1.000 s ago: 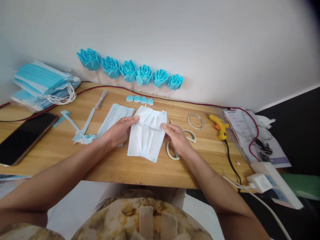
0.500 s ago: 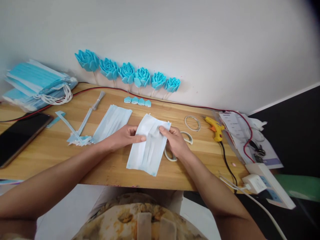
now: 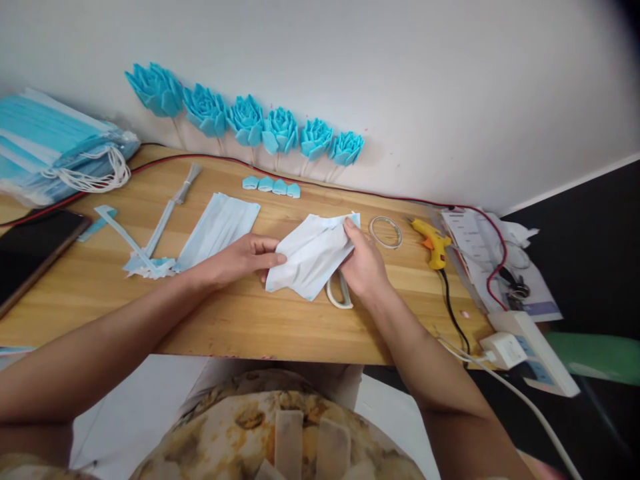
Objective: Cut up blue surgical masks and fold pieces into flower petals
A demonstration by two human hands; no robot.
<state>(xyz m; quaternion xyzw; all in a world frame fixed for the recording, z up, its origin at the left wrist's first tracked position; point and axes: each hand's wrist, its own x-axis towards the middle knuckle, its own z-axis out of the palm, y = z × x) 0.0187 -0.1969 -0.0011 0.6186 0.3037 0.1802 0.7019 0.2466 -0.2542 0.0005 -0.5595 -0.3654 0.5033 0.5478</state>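
Between my hands, just above the wooden table, is a pale blue-white face mask sheet without visible ear loops. My left hand pinches its lower left side, thumb on top. At its upper right corner my right hand grips it, thumb over the edge. Scissors lie below, with one white handle showing and the rest hidden by the sheet and my right hand. Another flat mask sheet rests on the table beyond my left forearm. Trimmed strips and scraps lie left of it.
Several blue flowers on sticks lean against the wall above small folded petals. A mask stack and phone occupy the left. To the right are a tape roll, yellow glue gun, papers and power strip.
The mask sheet has turned from nearly upright to slanting sideways. My right hand has shifted right and up, and my left grips nearer a corner. The camera view has shifted slightly.
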